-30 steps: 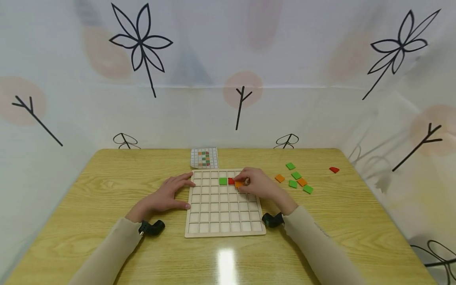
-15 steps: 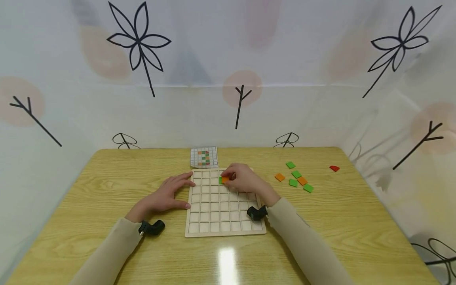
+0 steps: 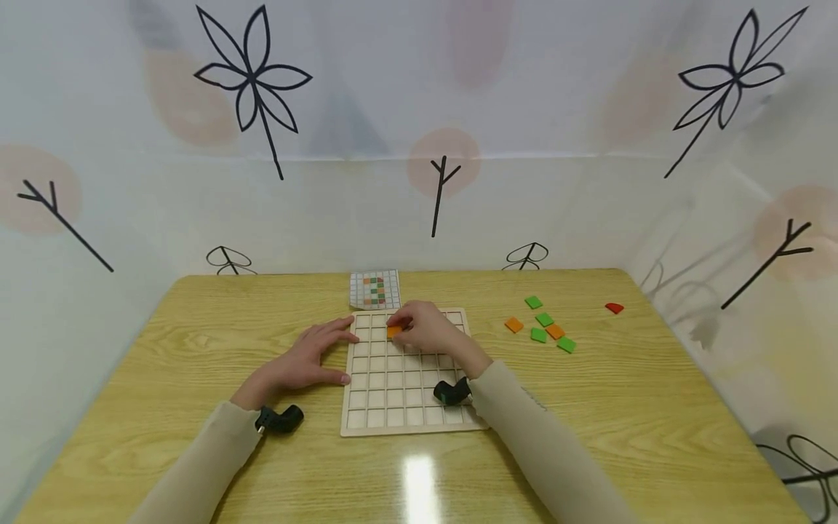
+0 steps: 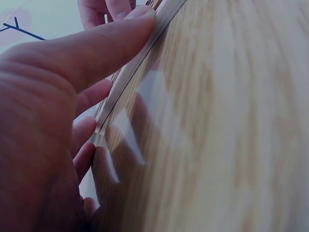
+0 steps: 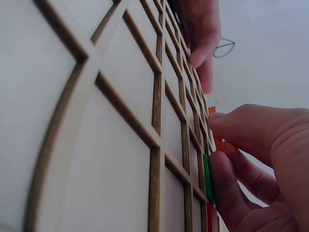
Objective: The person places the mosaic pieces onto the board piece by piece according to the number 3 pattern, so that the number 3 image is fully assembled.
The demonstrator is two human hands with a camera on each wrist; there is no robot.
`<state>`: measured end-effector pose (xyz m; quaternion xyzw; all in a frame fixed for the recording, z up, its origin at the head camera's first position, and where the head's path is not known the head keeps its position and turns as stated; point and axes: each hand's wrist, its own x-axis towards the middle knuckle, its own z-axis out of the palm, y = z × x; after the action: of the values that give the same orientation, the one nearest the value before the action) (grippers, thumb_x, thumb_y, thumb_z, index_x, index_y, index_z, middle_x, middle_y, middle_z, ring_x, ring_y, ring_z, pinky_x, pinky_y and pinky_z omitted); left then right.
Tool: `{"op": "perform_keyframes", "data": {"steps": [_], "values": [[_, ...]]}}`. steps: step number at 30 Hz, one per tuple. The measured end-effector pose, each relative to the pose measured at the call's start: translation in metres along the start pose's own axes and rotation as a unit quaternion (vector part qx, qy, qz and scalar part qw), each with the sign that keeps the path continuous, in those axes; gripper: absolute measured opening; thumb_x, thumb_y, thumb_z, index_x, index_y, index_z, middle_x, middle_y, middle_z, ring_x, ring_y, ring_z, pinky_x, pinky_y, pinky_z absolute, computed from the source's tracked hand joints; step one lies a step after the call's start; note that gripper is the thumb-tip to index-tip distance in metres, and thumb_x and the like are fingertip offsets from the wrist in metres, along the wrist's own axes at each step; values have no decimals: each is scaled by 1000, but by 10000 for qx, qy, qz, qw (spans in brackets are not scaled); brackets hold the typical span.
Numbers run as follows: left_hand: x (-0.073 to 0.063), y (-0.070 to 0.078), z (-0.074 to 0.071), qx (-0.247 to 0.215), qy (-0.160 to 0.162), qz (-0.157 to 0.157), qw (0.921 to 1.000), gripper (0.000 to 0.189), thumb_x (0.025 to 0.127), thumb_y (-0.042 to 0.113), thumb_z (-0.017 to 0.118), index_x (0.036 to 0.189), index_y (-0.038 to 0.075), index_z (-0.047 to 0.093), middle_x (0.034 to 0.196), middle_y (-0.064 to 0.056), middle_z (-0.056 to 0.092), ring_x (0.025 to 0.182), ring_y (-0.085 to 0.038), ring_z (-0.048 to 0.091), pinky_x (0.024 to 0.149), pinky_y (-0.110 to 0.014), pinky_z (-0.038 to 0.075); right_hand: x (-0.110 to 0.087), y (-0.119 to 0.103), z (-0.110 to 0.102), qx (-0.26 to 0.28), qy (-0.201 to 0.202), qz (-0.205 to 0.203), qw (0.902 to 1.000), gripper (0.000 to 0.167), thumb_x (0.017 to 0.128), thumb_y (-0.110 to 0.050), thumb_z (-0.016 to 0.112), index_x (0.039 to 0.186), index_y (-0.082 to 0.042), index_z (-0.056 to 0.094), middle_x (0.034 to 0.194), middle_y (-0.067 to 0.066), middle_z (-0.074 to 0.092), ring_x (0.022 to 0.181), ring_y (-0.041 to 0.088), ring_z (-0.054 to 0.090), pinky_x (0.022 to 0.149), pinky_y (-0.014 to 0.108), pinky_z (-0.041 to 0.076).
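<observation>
My right hand [image 3: 428, 329] pinches an orange square tile [image 3: 393, 332] over the second row of a wooden grid board [image 3: 406, 434]. In the right wrist view the orange tile stands tilted between thumb and fingers, just beside a green tile [image 5: 208, 177] and a red piece [image 5: 211, 217] in the grid. The hand hides both of these in the head view. My left hand [image 3: 308, 360] rests at the board's left edge with fingers spread; its thumb [image 4: 142, 13] touches the board's side in the left wrist view.
Several green tiles [image 3: 538, 335] and two orange tiles [image 3: 513, 324] lie loose right of the board. A red rounded piece [image 3: 614, 308] lies farther right. Behind the board is a printed pattern card [image 3: 356, 291]. A patterned cloth [image 3: 445, 211] hangs behind the table.
My right hand has moved left along the row with the orange tile, passing over the red piece and the green tile. The left hand has stayed in place.
</observation>
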<state>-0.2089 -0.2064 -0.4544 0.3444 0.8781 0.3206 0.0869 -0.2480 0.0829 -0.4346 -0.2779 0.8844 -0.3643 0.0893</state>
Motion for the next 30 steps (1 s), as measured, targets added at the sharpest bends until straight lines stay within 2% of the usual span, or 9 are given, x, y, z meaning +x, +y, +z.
{"op": "perform_keyframes", "data": {"steps": [6,12,18,30], "values": [[0,0,1,8,-12,-27,10000,64,85,44,78,139,18,55,163,-11,23,145,-41,21,111,-66,11,-1,5,4,8,159,288,9995,27,88,-13,77,114,-12,74,107,-2,66,95,14,61,84,32,50],[-1,-2,1,19,2,19,10000,65,85,44,78,140,17,54,163,-11,23,145,-41,21,111,-67,11,-2,7,5,322,145,513,9981,27,88,-15,76,115,-16,74,108,-4,65,95,13,58,84,33,49],[-1,-3,1,-5,18,17,10000,66,85,44,78,140,17,54,163,-10,23,146,-40,19,111,-66,10,-1,7,7,528,169,562,9969,25,88,-15,76,113,-16,75,108,-3,63,94,14,57,83,34,48],[1,-1,1,-162,-36,-89,9998,66,84,43,79,140,18,55,164,-8,22,147,-39,17,111,-65,8,-4,7,7,883,98,809,9928,25,90,-16,76,114,-17,74,118,-1,59,105,17,57,92,38,47]]}}
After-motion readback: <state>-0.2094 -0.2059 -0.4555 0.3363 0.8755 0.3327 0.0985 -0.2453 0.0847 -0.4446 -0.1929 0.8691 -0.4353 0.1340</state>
